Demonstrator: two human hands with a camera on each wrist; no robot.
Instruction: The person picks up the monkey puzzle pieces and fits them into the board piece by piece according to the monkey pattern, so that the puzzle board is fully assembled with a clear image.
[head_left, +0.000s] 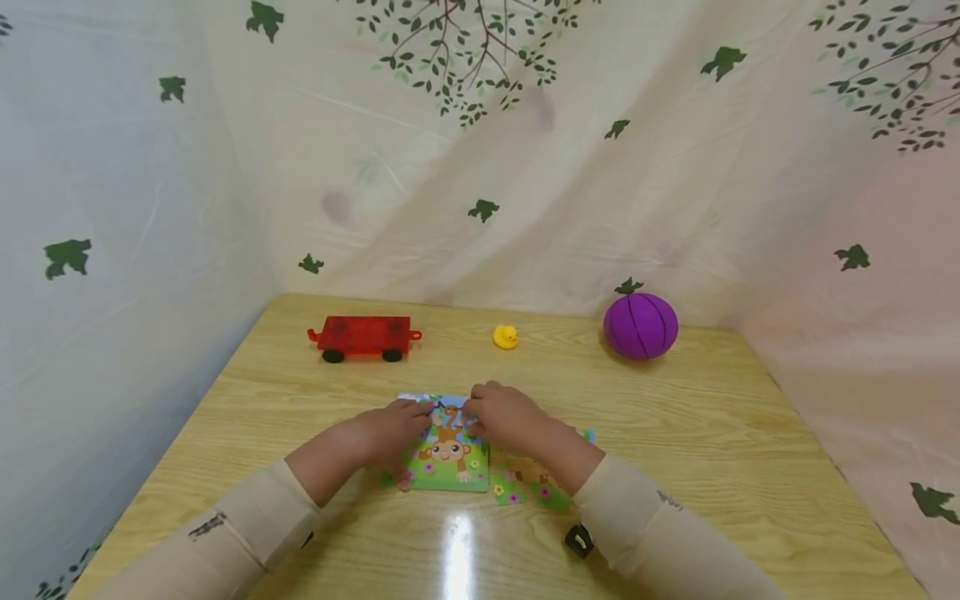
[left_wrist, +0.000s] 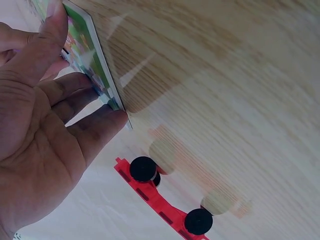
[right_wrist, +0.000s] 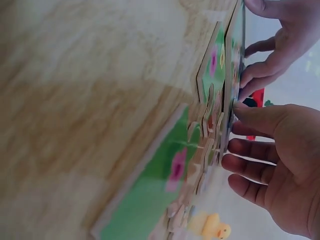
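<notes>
A jigsaw puzzle [head_left: 450,477] with a monkey picture on green and blue lies flat on the wooden table. At its left side, my left hand [head_left: 386,432] rests fingertips on the picture and edge, as the left wrist view shows. My right hand [head_left: 510,417] is at the upper right of the puzzle, its thumb touching the surface and its fingers loosely bent, seen in the right wrist view. Just right of the puzzle lie several loose puzzle pieces [head_left: 553,497], green with flowers, partly hidden under my right forearm. Whether either hand touches a single piece is hidden.
Toward the back of the table [head_left: 712,417] stand a red toy wagon [head_left: 365,335] with black wheels, a small yellow duck [head_left: 506,337] and a purple ball [head_left: 641,326]. A small black object [head_left: 579,540] lies beside my right sleeve. Leaf-printed cloth hangs around the table.
</notes>
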